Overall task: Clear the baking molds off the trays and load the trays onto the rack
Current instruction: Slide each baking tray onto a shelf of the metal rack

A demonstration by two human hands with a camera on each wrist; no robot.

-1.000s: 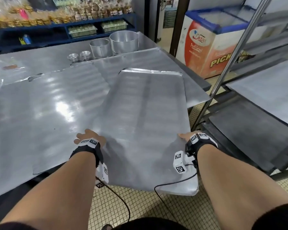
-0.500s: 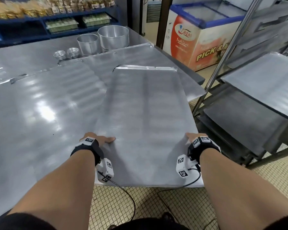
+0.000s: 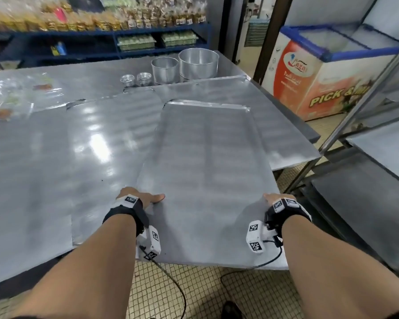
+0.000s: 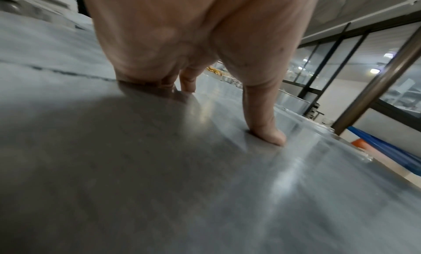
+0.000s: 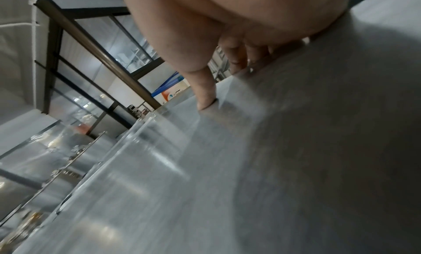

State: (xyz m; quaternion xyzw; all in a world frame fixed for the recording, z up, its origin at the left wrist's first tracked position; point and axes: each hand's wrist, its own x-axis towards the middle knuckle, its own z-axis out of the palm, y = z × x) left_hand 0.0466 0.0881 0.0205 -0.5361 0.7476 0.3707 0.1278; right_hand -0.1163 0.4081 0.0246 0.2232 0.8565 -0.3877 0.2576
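A large flat metal tray (image 3: 205, 169) lies lengthwise in front of me, its near end hanging over the table edge. My left hand (image 3: 143, 199) grips its left edge, with the thumb (image 4: 266, 128) pressed on top of the tray (image 4: 205, 185) and the fingers curled under. My right hand (image 3: 274, 199) grips the right edge the same way, thumb (image 5: 205, 95) on the tray (image 5: 296, 167). Two big round baking tins (image 3: 198, 63), (image 3: 165, 70) and two small molds (image 3: 127, 79), (image 3: 144, 78) stand on the table beyond the tray's far end.
The rack's steel post (image 3: 366, 88) rises at the right, with trays on its shelves (image 3: 389, 146). More flat trays (image 3: 111, 134), (image 3: 217, 90) lie on the table to the left and behind. A chest freezer (image 3: 320, 77) stands behind the rack. Tiled floor lies below.
The tray has squared up in front of me from a slanted position. My left thumb has come over onto its top. Both hands have kept their hold on the edges.
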